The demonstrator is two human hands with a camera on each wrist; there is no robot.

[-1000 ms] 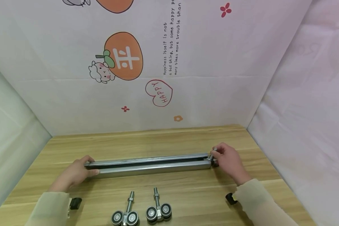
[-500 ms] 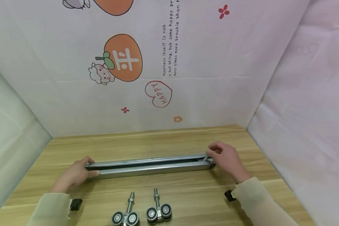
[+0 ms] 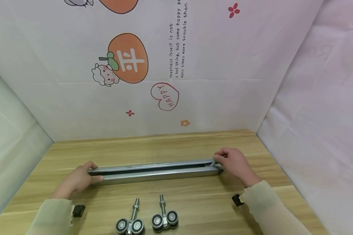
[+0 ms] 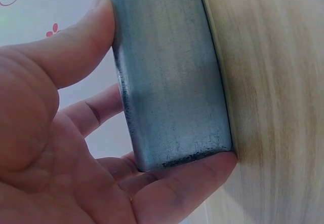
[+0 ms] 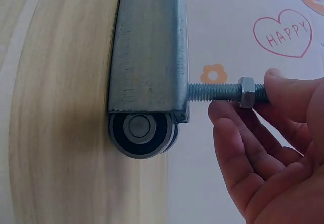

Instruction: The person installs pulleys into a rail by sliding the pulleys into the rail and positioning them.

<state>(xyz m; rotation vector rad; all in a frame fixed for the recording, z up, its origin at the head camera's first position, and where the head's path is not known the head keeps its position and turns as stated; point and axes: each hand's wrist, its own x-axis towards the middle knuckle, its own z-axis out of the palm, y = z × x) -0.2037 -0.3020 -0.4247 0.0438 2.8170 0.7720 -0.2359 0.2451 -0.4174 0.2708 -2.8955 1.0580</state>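
Note:
A long grey metal channel rail (image 3: 159, 177) lies across the wooden table, its slot facing up. My left hand (image 3: 77, 180) grips its left end, thumb on the near top edge and fingers at the far side. In the left wrist view a finger (image 4: 187, 188) lies along the rail's end. At the right end, my right hand (image 3: 237, 166) pinches the threaded bolt (image 5: 212, 91) of a roller trolley, near its hex nut (image 5: 247, 92). The bolt stands up out of the slot. One wheel (image 5: 139, 133) sticks partly out of the rail's end; the trolley's other parts are hidden inside.
Two more roller trolleys (image 3: 130, 225) (image 3: 165, 220) lie on the table (image 3: 200, 205) in front of the rail, bolts pointing away from me. A printed white cloth (image 3: 209, 98) hangs behind the table, with white cloth walls on both sides.
My right hand has moved left with the trolley, which has gone from the rail's right opening to partly inside it. The left hand stays on the rail's left end.

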